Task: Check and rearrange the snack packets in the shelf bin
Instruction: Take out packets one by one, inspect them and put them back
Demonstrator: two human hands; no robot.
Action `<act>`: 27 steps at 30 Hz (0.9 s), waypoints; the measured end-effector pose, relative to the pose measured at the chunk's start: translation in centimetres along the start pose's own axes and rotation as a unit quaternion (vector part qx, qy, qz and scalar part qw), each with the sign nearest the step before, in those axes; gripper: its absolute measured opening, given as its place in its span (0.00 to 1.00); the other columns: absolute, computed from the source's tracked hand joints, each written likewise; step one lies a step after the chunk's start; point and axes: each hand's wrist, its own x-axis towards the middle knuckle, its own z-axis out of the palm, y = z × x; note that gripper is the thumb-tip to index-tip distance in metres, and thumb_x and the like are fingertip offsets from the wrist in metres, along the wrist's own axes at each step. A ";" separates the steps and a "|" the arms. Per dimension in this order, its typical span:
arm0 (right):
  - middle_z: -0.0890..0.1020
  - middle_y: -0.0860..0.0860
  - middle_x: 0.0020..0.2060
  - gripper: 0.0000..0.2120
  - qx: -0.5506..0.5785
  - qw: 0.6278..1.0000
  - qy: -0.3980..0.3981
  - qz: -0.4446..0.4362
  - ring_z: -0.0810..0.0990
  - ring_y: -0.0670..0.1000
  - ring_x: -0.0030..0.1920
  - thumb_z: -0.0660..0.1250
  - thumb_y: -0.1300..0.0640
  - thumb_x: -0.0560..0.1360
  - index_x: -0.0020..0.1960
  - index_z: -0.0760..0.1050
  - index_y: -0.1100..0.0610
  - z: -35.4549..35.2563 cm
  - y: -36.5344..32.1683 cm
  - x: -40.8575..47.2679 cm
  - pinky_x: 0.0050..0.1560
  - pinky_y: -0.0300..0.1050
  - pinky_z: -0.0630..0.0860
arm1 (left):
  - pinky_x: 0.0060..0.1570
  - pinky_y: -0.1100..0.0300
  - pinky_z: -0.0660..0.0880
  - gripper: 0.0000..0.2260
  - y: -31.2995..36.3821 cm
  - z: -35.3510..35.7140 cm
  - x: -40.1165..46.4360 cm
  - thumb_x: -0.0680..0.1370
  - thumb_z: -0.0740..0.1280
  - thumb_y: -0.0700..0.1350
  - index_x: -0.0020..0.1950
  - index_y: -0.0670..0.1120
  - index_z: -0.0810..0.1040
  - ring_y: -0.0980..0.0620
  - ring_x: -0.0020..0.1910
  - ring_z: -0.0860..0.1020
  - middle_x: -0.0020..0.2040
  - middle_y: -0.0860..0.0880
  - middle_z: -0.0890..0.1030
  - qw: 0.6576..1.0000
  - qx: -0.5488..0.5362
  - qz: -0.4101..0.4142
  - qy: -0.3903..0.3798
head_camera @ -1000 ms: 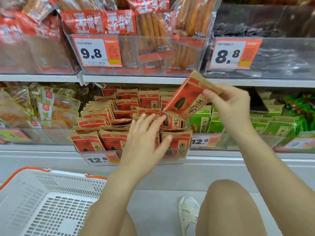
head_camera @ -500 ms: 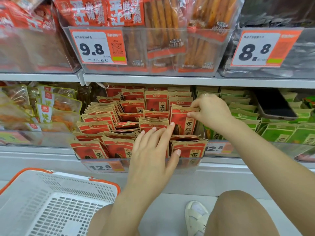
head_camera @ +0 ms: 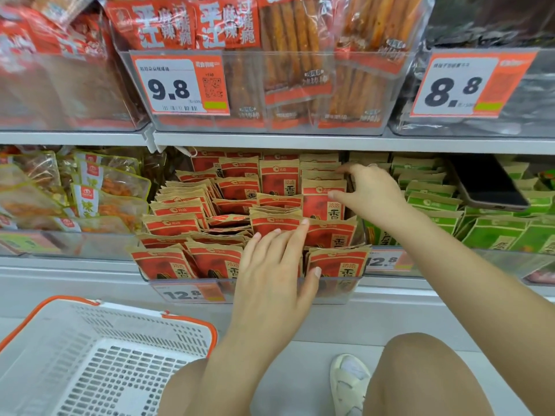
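A clear shelf bin (head_camera: 255,291) on the lower shelf holds several rows of red and tan snack packets (head_camera: 279,181), most upright, some in the middle lying slumped. My left hand (head_camera: 276,271) lies flat with straight fingers on the front packets, fingertips against a middle row. My right hand (head_camera: 372,193) reaches into the bin's back right corner. Its index finger touches the tops of the rear packets and its thumb touches an upright red packet (head_camera: 319,202) in the right row. Neither hand grips anything.
Green packets (head_camera: 492,235) fill the bin to the right, with a dark phone (head_camera: 486,184) lying on them. Clear bags of orange snacks (head_camera: 90,190) sit to the left. A white basket with an orange rim (head_camera: 90,355) stands at lower left. The upper shelf (head_camera: 270,139) overhangs closely.
My right hand brought a red packet down from the air, slid it upright into the right row and let go. The left hand stayed pressed on the front packets.
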 end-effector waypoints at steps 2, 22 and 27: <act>0.78 0.53 0.59 0.20 0.093 0.995 0.015 -0.020 0.75 0.54 0.61 0.64 0.42 0.77 0.65 0.74 0.50 -0.9 0.3 -1.4 0.56 0.48 0.71 | 0.72 0.58 0.52 0.27 0.0 0.0 0.0 0.78 0.60 0.56 0.76 0.48 0.67 0.51 0.66 0.73 0.63 0.52 0.79 1.000 -0.006 -0.002 -0.001; 0.81 0.44 0.40 0.06 0.189 0.934 0.242 -0.183 0.80 0.47 0.43 0.67 0.53 0.76 0.49 0.81 0.54 -9.0 -0.7 -8.0 0.49 0.52 0.78 | 0.71 0.52 0.67 0.21 2.7 -4.0 -1.0 0.76 0.63 0.55 0.69 0.63 0.67 0.64 0.70 0.66 0.67 0.66 0.71 0.938 -0.306 -0.134 0.088; 0.80 0.39 0.40 0.06 0.332 0.872 0.293 -0.206 0.80 0.40 0.42 0.70 0.58 0.75 0.49 0.78 0.49 -13.3 -2.5 -10.4 0.48 0.36 0.77 | 0.66 0.66 0.64 0.22 4.3 -6.3 -0.8 0.75 0.64 0.57 0.69 0.66 0.66 0.72 0.68 0.65 0.67 0.69 0.69 0.918 -0.361 -0.133 0.095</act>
